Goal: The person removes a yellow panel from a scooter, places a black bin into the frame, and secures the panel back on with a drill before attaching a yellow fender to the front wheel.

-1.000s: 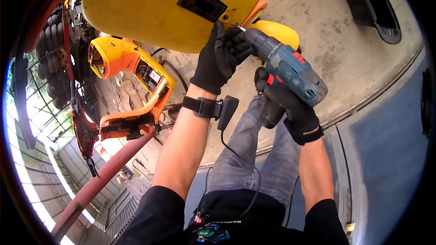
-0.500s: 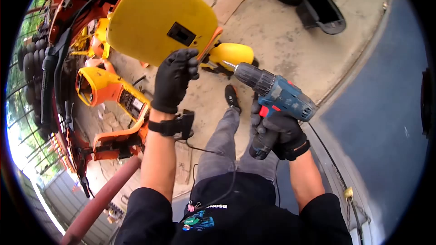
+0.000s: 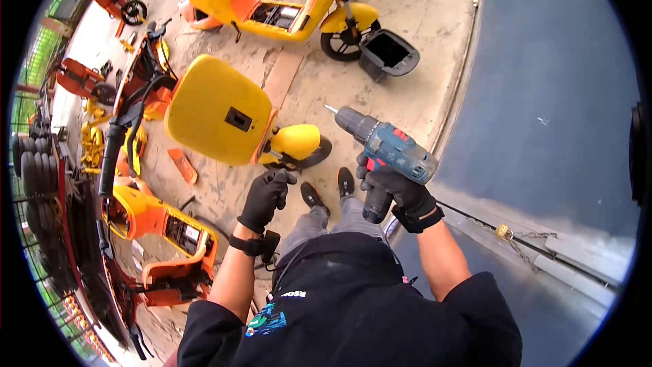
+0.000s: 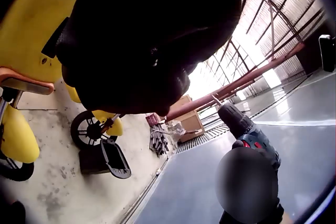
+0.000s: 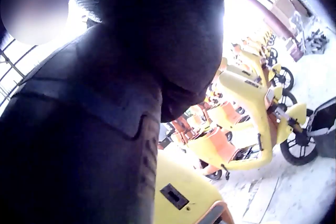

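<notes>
My right hand (image 3: 402, 190), in a black glove, grips a blue and black drill (image 3: 401, 153) by its handle, its bit tilted up and left. The left gloved hand (image 3: 266, 198) is raised with curled fingers, below a yellow panel (image 3: 204, 112) with a black rectangular inset (image 3: 238, 119), and does not touch it. In the left wrist view that hand (image 4: 152, 29) is very dark, with a tiny glint (image 4: 155, 62) among its fingers; whether they hold something is unclear. The right wrist view shows the right hand (image 5: 173, 29) close up over the drill (image 5: 89, 129).
A yellow scooter body (image 3: 305, 0) stands at the top, with a black open bin (image 3: 388, 54) beside its wheel. At lower left lies an orange-yellow frame (image 3: 153, 214). Handlebars (image 3: 112, 156) rise left of the panel. A padlocked chain (image 3: 506, 233) runs along the blue surface at right.
Both hands and the drill have come away from the panel, and the bit no longer meets the left fingers. The view has drawn back, showing more scooters and both shoes. The left fingers have curled in.
</notes>
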{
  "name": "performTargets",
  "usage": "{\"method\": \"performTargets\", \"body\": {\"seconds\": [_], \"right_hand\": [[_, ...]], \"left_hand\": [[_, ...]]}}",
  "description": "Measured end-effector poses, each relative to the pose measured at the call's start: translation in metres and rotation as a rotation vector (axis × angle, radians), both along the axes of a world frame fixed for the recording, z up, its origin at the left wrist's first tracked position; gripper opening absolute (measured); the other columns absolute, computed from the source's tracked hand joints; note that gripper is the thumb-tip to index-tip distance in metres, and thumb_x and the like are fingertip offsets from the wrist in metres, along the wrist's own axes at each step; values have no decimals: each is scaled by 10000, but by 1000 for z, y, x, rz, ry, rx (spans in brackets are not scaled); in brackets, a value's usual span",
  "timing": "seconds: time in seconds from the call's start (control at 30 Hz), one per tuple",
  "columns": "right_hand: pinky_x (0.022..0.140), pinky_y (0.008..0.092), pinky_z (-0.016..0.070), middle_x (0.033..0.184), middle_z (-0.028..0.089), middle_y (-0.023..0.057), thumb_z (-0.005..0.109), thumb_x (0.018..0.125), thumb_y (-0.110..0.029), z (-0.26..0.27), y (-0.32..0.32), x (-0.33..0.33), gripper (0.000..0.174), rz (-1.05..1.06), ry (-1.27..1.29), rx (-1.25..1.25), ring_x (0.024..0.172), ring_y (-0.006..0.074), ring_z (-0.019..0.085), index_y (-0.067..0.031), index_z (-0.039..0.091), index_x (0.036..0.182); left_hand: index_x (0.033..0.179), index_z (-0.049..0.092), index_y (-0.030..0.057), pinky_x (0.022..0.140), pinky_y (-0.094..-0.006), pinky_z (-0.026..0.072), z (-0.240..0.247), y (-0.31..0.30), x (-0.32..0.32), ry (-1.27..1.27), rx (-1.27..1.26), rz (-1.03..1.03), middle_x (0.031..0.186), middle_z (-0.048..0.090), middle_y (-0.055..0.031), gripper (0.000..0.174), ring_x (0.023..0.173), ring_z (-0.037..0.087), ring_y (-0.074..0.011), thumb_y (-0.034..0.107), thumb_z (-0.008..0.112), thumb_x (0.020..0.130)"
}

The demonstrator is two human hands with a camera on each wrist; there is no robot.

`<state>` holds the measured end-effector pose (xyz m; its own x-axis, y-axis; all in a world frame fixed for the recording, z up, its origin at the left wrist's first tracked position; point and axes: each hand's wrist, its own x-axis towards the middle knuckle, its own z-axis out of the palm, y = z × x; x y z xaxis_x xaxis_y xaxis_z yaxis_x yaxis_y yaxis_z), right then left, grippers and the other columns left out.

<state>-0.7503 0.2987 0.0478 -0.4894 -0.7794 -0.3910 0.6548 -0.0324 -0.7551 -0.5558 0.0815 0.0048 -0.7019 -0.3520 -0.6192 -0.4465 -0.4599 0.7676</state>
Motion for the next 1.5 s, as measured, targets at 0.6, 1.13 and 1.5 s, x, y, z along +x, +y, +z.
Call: {"method": "performTargets", "body": {"seconds": [0.6, 1.13, 1.5], "right_hand": [[667, 330, 502, 790, 636, 49, 724, 671, -175, -136, 191, -13, 303, -113, 448, 860, 715, 163, 593, -13, 614, 901], [641, 323, 486, 765, 629, 54, 724, 701, -185, -139, 212, -190, 287, -96, 487, 729, 695, 148, 584, -16, 617, 906], [707, 299, 514, 986, 592, 77, 696, 724, -72, 0, 74, -254, 419, -28, -101, -111, 805, 176, 589, -28, 548, 1113]], "left_hand": [[833, 644, 56, 529, -244, 494, -122, 2, -64, 71, -99, -364, 692, 604, -23, 132, 569, 574, -107, 186, 638, 854], [1367, 277, -20, 886, -377, 513, -56, 26, -370, 236, 225, 42, 1153, 515, -130, 582, 1042, 587, -254, 165, 579, 906], [1313, 443, 4, 901, -331, 483, 39, 60, -326, 270, 79, -241, 1181, 593, -127, 490, 1060, 591, -219, 294, 562, 936]]}}
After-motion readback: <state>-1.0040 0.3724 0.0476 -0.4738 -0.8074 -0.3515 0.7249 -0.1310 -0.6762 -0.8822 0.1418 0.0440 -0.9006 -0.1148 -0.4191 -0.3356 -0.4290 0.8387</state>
